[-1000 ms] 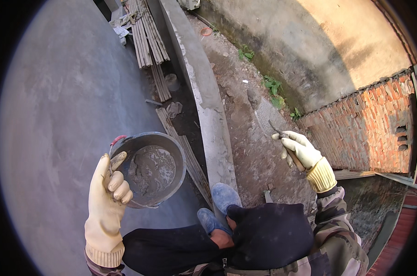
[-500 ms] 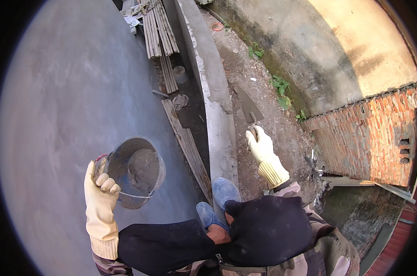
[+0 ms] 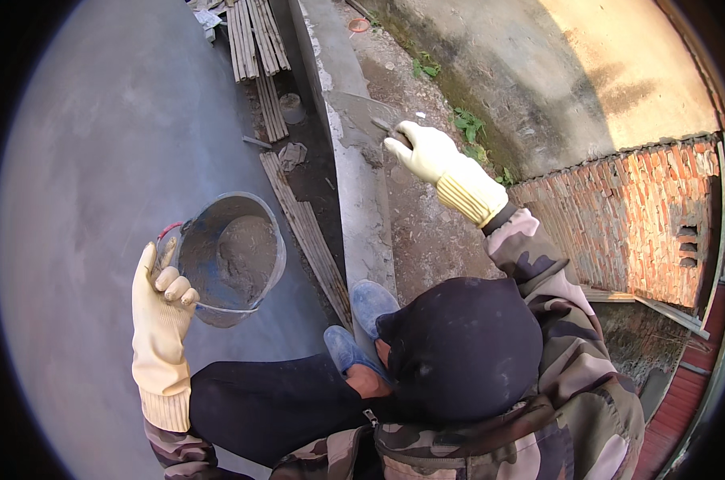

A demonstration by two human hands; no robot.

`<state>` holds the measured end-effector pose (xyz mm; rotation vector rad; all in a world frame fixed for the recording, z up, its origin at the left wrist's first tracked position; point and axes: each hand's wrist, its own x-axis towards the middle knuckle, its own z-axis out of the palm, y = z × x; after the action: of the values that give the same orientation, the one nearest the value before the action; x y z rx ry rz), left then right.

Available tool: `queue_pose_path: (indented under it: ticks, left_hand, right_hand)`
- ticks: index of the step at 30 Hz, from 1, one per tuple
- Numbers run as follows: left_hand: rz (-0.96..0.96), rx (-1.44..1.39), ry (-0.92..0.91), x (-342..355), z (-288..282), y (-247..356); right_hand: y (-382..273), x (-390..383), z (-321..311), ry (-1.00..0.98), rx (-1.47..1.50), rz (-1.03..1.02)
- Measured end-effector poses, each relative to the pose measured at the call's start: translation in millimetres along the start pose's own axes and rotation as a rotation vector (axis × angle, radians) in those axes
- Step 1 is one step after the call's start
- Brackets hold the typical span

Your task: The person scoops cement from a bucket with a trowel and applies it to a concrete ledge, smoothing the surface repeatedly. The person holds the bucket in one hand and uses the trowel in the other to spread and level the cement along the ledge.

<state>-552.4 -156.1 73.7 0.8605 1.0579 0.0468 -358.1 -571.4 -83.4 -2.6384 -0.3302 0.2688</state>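
In a cream-coloured work glove, my left hand (image 3: 164, 320) grips the rim or handle side of a bucket (image 3: 193, 260), which hangs tilted at the left. Grey wet mortar (image 3: 250, 252) lies inside it. My right hand (image 3: 426, 154), gloved alike, is closed around the handle of a trowel (image 3: 361, 110), most of that handle being hidden by the fingers. The trowel's flat, mortar-grey blade reaches over the top of a narrow concrete wall (image 3: 361, 208). Whether the blade touches the wall cannot be told.
My feet, in blue slippers (image 3: 372, 306), are on or beside the narrow wall. Long wooden strips (image 3: 308, 232) and a small pail (image 3: 292, 108) lie down to the left. On the right are a dirt path (image 3: 422, 232), green plants (image 3: 468, 126) and a brick wall (image 3: 618, 212).
My right hand has reached forward and left, carrying the trowel from above the dirt path to the wall top. The bucket in my left hand sits slightly higher in view.
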Motion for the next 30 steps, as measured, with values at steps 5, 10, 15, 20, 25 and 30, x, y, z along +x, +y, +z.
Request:
queue_pose_path:
  ticks: [5, 10, 15, 20, 25, 30]
  left_hand:
    - [0.02, 0.042, 0.042, 9.1, 2.8, -4.5]
    - [-0.071, 0.033, -0.23, 18.9, -13.6, 6.9]
    - [-0.038, 0.027, -0.047, 25.1, -7.2, 3.3]
    - [-0.081, 0.103, -0.146, 21.5, 17.8, -13.9]
    - [-0.07, 0.122, -0.202, 14.6, 21.1, -13.7]
    - [-0.101, 0.114, -0.265, 13.1, 17.0, -16.5]
  right_hand:
    - [-105.5, 99.8, -71.6, -0.083, -0.058, -0.085]
    - [-180.3, 118.8, -96.6, -0.098, -0.041, -0.133]
    - [-194.3, 111.4, -89.0, -0.094, -0.001, -0.172]
    - [-186.2, 105.7, -73.0, -0.085, 0.032, -0.188]
    - [-209.0, 97.6, -69.3, -0.085, 0.081, -0.257]
    - [-205.7, 97.7, -68.1, -0.157, 0.156, -0.251]
